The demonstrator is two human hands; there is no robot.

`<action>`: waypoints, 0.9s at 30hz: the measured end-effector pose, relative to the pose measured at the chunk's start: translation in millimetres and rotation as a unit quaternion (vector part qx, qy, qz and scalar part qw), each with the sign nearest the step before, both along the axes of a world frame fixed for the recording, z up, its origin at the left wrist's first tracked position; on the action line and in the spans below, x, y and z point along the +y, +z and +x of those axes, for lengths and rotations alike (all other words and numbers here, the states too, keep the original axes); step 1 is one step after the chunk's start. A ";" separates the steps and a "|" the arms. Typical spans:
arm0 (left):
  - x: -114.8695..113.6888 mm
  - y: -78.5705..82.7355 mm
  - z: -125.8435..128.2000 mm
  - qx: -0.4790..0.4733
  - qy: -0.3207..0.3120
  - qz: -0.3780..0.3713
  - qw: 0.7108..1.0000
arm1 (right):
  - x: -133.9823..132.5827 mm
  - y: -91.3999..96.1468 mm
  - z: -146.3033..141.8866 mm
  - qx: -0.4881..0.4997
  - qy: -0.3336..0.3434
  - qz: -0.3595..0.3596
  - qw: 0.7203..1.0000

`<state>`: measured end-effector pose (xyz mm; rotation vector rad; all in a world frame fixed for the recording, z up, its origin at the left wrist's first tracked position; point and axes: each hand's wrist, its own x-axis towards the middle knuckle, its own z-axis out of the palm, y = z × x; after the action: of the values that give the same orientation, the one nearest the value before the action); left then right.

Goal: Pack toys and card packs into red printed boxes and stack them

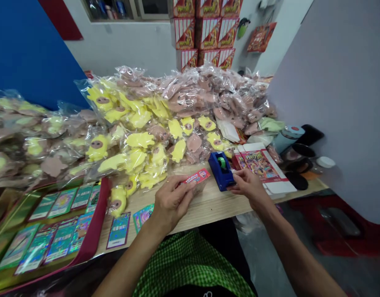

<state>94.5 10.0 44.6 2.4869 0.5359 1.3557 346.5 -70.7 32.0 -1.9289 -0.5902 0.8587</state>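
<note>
My left hand (173, 200) pinches a red printed card (196, 177) by its left end, above the wooden table (219, 210). A blue tape dispenser (220, 171) with a green-cored roll stands just right of the card. At its cutting end is my right hand (248, 186), thumb and fingers closed together; whatever they hold is too small to make out. Below my left hand lies a shiny teal card (143, 216), partly hidden by my forearm. Another teal card (118, 230) lies further left.
Bagged yellow and pinkish figures (140, 140) are heaped across the back. A gold-lined box (94, 231) with several cards sits left. A flat red carton (261, 165), a light-blue bottle (289, 134) and dark cups (301, 152) stand right. Stacked red boxes (208, 33) rise behind.
</note>
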 end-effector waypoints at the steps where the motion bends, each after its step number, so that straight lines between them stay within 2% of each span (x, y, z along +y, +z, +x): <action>1: 0.1 -0.5 -0.3 -0.003 -0.009 -0.008 1.000 | -1.8 3.4 1.0 0.015 -0.002 0.003 1.000; 5: 1.6 -4.5 -0.4 -0.014 -0.030 -0.035 0.999 | -8.6 12.6 6.3 0.046 0.004 0.001 0.999; 11: 2.6 -7.6 0.5 -0.024 -0.026 -0.037 0.999 | -4.8 16.2 22.2 -0.007 -0.017 -0.043 0.999; 16: 3.7 -9.6 0.6 -0.028 -0.034 -0.039 0.998 | 10.7 14.1 34.9 -0.055 0.034 -0.126 0.990; 21: 4.1 -12.2 1.1 -0.031 -0.036 -0.046 0.998 | 23.4 10.5 38.4 -0.101 0.096 -0.219 0.966; 27: 4.1 -11.6 2.8 -0.047 -0.042 -0.036 0.997 | 28.4 17.7 29.8 -0.095 0.129 -0.235 0.959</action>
<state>97.3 14.1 33.0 2.3487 0.4456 1.3877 376.3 -42.3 49.7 -2.4205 -0.8220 1.0546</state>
